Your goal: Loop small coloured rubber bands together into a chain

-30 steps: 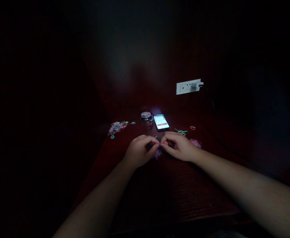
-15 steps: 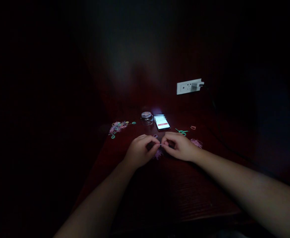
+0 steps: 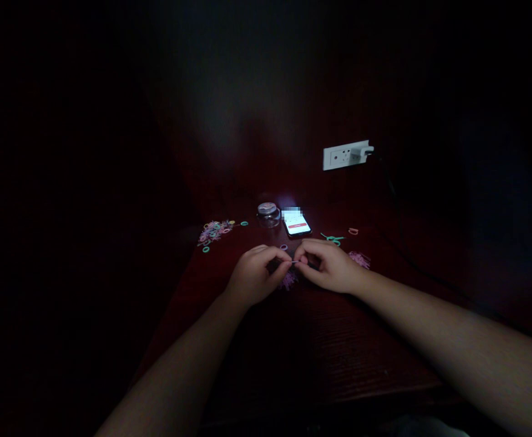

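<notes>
My left hand [image 3: 256, 273] and my right hand [image 3: 327, 264] meet over the middle of the dark red table. Between the two pinches stretches a thin pale purple band [image 3: 293, 261], gripped at both ends by thumb and forefinger. Just below my fingertips lies a small heap of purple bands [image 3: 287, 280], partly covered by my left hand. A single purple ring [image 3: 284, 247] rests behind my fingers. Beside my right wrist is another pinkish purple heap [image 3: 360, 260].
A mixed heap of coloured rings and bands [image 3: 216, 231] is at the table's left. At the back stand a lidded clear jar [image 3: 269, 215] and a lit phone [image 3: 297, 224]. Green loops [image 3: 333, 240] and a pink ring [image 3: 353, 231] lie right. A wall socket [image 3: 345, 155] has a plug and cable.
Both hands keep their pinch on the purple band, and slightly more of it seems to show between the fingertips. The whole view has shifted a little, so things sit slightly higher.
</notes>
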The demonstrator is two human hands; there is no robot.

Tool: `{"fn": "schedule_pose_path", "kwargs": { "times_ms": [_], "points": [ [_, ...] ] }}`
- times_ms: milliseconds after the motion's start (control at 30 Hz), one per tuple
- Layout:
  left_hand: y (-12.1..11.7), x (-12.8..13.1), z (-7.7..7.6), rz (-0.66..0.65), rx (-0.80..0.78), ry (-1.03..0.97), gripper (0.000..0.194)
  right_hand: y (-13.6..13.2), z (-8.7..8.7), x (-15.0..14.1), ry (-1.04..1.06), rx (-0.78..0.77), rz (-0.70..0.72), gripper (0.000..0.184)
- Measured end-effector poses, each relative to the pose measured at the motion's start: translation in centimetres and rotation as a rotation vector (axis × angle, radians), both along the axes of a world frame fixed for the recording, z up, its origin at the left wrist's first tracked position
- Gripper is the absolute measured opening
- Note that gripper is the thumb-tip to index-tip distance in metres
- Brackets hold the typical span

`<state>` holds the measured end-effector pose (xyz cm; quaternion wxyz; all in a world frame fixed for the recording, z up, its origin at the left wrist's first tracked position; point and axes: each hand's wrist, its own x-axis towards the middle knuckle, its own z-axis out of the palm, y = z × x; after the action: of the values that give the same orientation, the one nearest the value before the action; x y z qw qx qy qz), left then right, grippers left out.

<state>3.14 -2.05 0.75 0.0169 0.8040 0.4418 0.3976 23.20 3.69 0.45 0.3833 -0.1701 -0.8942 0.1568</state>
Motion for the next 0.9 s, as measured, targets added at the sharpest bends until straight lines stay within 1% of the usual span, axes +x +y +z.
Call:
{"fn": "schedule_pose_path", "kwargs": {
  "times_ms": [300, 600, 900],
  "points": [
    [0.02, 0.01, 0.03, 0.019, -0.020, 0.027, 0.006, 0.00, 0.00, -0.01, 0.002, -0.010, 0.003, 0.005],
    [0.03, 0.07, 0.03, 0.023, -0.034, 0.013, 0.006, 0.07, -0.19, 0.01, 0.017, -0.015, 0.008, 0.005],
    [0.04, 0.02, 0.08, 0.018, -0.048, 0.020, 0.007, -0.13, -0.08, 0.01, 0.012, -0.064, 0.003, 0.007]
  ]
}}
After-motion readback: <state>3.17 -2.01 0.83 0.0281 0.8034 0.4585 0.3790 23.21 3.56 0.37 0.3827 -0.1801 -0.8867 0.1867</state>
